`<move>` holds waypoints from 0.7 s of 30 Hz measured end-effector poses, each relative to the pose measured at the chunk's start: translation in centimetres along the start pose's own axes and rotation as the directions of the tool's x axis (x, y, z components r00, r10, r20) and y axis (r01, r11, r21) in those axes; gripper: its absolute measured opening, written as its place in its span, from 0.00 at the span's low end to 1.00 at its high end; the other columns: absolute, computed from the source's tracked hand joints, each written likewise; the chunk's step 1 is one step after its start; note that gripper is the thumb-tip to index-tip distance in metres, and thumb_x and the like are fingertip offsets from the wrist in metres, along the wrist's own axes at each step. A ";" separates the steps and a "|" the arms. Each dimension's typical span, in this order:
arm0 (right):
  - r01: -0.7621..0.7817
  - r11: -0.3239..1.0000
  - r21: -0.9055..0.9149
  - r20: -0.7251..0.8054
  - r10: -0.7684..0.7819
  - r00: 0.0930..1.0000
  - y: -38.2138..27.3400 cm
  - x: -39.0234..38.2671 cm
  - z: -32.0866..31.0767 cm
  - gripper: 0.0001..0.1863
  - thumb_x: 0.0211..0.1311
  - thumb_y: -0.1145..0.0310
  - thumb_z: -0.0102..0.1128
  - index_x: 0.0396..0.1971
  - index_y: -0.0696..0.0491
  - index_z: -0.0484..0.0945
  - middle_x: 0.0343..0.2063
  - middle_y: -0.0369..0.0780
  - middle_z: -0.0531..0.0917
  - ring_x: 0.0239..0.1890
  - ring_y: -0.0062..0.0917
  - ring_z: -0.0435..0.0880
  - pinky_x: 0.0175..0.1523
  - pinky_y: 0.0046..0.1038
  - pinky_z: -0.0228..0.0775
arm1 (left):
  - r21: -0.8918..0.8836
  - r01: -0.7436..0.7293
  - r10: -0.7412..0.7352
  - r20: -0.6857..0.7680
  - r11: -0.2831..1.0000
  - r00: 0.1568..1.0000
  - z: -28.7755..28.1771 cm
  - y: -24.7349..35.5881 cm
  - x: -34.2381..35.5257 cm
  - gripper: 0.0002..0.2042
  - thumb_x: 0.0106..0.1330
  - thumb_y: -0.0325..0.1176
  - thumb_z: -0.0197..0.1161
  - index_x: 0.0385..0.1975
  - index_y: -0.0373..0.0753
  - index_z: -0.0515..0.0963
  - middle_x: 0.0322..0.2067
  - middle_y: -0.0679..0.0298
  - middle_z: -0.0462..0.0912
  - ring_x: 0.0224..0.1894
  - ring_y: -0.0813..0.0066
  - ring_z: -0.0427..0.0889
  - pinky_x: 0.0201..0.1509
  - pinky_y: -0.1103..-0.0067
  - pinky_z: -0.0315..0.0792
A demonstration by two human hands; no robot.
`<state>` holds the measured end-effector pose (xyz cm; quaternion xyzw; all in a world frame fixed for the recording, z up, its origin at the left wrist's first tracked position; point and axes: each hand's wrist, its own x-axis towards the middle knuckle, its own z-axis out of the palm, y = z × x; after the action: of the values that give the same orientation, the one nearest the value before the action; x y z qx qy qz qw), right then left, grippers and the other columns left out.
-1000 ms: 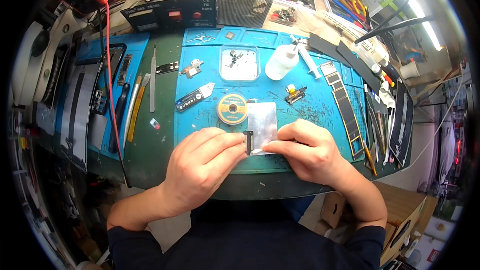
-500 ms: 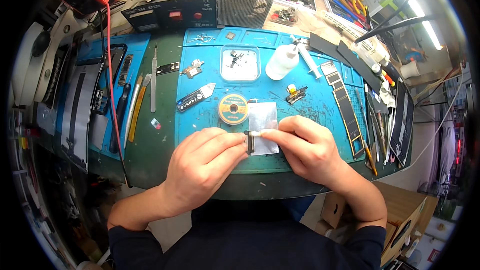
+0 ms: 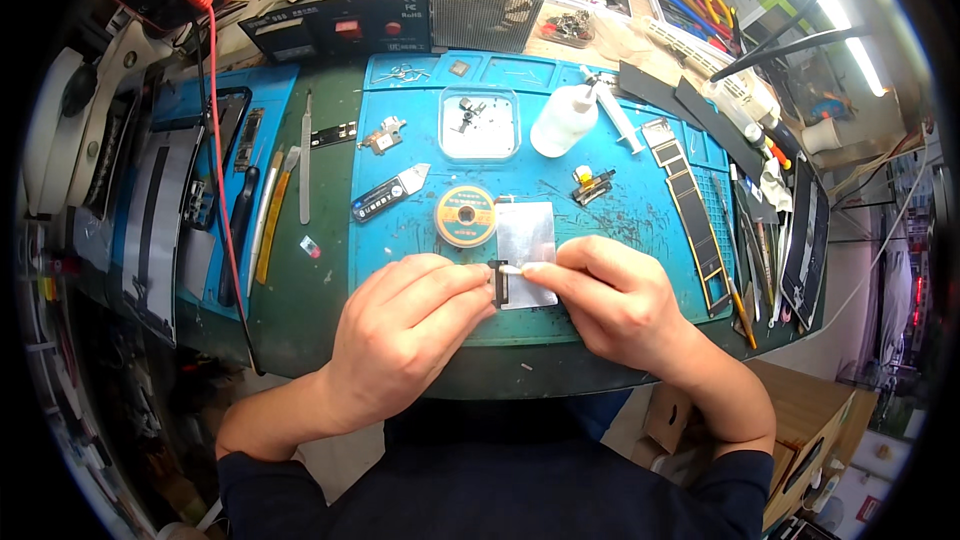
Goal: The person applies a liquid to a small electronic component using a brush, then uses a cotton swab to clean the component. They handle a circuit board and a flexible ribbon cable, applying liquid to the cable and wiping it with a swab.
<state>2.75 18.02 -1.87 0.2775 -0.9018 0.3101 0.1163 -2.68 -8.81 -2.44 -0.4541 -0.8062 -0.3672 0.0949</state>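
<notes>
Between its thumb and fingers, my left hand [image 3: 408,318] pinches a small black electronic part [image 3: 502,292] with a slot-like frame. From the other side my right hand [image 3: 618,302] is closed on a thin white-tipped stick that looks like a cotton swab [image 3: 511,270]. The swab's tip meets the upper part of the black piece. Beneath both lies a silver rectangular sheet [image 3: 527,228] on the blue work mat [image 3: 400,250]. An orange-labelled spool [image 3: 466,234] sits at the sheet's left edge. My fingers cover much of the part's left side and the swab's shaft.
Behind the hands are a clear tray [image 3: 480,148] with small parts, a white bottle [image 3: 565,125] and a syringe [image 3: 620,122]. Tweezers [image 3: 306,170] and a screwdriver [image 3: 242,230] lie left. A dark strip-shaped board [image 3: 690,210] lies right. A red cable [image 3: 219,140] hangs at left.
The swab tip has shifted very slightly on the black part. Both hands keep nearly the same place and grip, and the whole view has moved a little.
</notes>
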 end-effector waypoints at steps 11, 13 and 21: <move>-0.033 0.998 -0.052 -0.024 0.032 0.999 -0.3 0.4 0.2 0.22 0.52 0.83 0.72 0.50 0.59 0.90 0.42 0.43 0.85 0.39 0.37 0.89 0.42 0.36 0.85 | 0.000 -0.001 0.001 0.005 1.000 1.000 -0.2 0.1 0.0 0.15 0.56 0.22 0.83 0.43 0.33 0.90 0.46 0.57 0.93 0.45 0.57 0.91 0.47 0.67 0.84; 0.010 1.000 -0.015 -0.005 -0.010 1.000 0.0 0.0 0.1 0.22 0.51 0.84 0.71 0.51 0.60 0.89 0.42 0.43 0.85 0.39 0.37 0.89 0.42 0.36 0.85 | -0.003 -0.004 0.004 0.002 1.000 1.000 -0.2 0.0 0.1 0.15 0.56 0.21 0.82 0.43 0.32 0.90 0.46 0.57 0.93 0.45 0.57 0.91 0.47 0.67 0.84; -0.006 1.000 -0.014 0.004 0.006 1.000 -0.1 0.0 0.0 0.22 0.52 0.83 0.71 0.50 0.59 0.90 0.42 0.43 0.86 0.40 0.37 0.91 0.43 0.35 0.85 | -0.006 -0.001 0.001 -0.001 1.000 1.000 -0.1 0.0 0.1 0.14 0.56 0.21 0.82 0.43 0.32 0.90 0.46 0.56 0.93 0.45 0.57 0.91 0.47 0.67 0.85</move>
<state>2.81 17.93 -1.83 0.2749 -0.9050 0.3035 0.1153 -2.75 -8.82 -2.33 -0.4544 -0.8049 -0.3699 0.0940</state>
